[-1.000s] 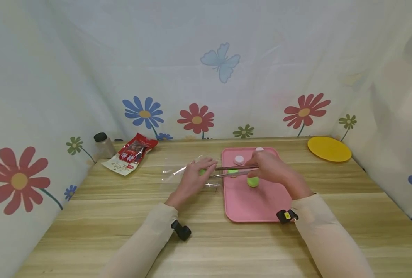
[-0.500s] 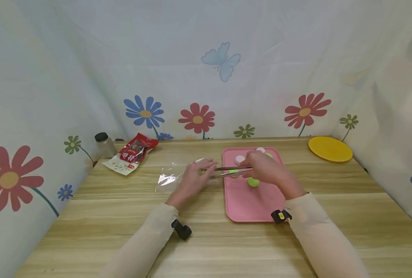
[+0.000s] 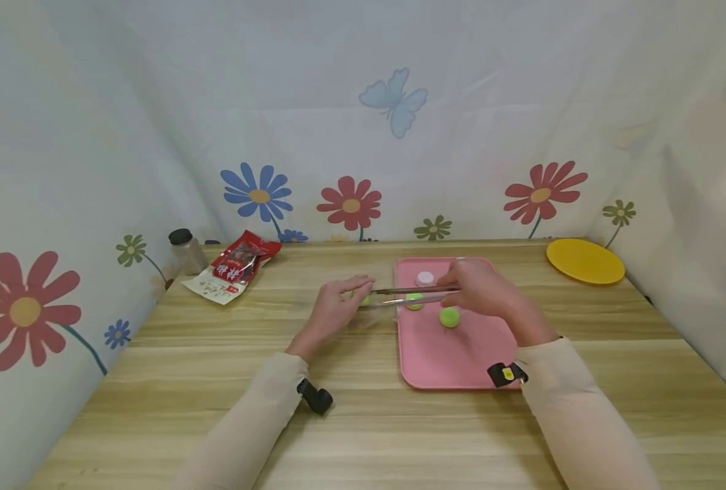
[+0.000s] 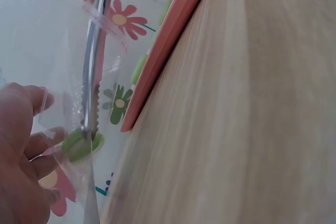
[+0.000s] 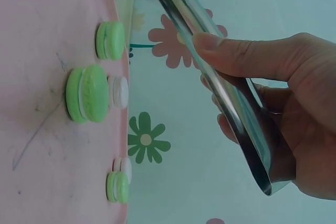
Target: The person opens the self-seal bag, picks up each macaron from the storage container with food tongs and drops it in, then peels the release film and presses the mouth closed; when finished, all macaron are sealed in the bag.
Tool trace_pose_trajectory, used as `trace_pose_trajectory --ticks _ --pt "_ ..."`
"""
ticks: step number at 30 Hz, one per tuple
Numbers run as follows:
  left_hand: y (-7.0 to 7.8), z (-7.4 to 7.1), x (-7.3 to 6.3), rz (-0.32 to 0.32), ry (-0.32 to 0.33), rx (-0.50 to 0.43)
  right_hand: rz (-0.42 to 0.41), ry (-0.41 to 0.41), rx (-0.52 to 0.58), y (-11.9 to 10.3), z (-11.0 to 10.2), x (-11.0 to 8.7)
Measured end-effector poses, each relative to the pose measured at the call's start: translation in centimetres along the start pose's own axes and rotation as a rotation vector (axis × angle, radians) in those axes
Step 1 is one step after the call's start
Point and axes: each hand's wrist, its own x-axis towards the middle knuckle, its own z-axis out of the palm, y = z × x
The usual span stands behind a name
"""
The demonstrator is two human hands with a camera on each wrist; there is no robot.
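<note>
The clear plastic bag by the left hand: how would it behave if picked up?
The clear plastic bag is creased and see-through, so probably thin and floppy. Its glossy shine suggests it may feel slippery. The green macaron showing through it, at the tips of the tongs, might make that end sag.

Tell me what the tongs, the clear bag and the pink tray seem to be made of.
Tongs: metal, likely stainless steel, polished; bright reflections run along them.
Clear bag: thin, glossy plastic film; it glints, and the green macaron shows through.
Pink tray: probably matte plastic, given its even colour and scuffs; not certain.
</note>
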Motion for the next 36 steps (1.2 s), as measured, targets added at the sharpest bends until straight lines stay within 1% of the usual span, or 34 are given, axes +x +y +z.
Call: trace_pose_trajectory --ticks 3,9,12,19,23,25,28,29,31,33,36 --pt "0.0 -0.1 0.0 -0.011 -0.01 -0.003 0.004 -0.016 -0.012 0.1 -0.3 -0.1" --pt "0.0 -0.1 0.0 -0.011 -0.016 -0.041 -0.011 -0.036 0.032 0.4 -0.7 -0.2" --pt "0.0 0.0 0.0 -0.019 -0.039 -0.05 -0.019 -0.037 0.032 0.4 -0.8 -0.2" --pt "0.0 0.2 -0.2 -0.033 -0.082 -0.044 -0.015 -0.038 -0.044 -0.7 -0.8 -0.2" --pt "0.3 0.4 -0.3 -0.023 -0.104 -0.032 0.008 -0.047 -0.051 -1.5 -0.6 -0.2" --pt "0.3 0.5 -0.3 -0.019 -0.113 -0.021 0.002 -0.041 -0.074 -1.7 -0.4 -0.1" --pt "0.5 0.8 -0.4 -0.003 -0.123 -0.022 -0.044 -0.021 -0.122 -1.8 -0.2 0.0" --pt "0.6 0.8 -0.4 0.008 -0.127 -0.023 -0.062 -0.014 -0.13 -1.8 -0.1 0.0" --pt "0.9 1.0 -0.4 0.009 -0.142 -0.026 -0.098 -0.003 -0.138 -1.8 0.0 0.1" --pt "1.1 1.1 -0.4 0.025 -0.154 -0.029 -0.111 0.002 -0.143 -1.8 0.1 0.1" --pt "1.3 1.2 -0.5 0.021 -0.17 -0.01 -0.112 -0.001 -0.141 -1.9 0.2 0.2"
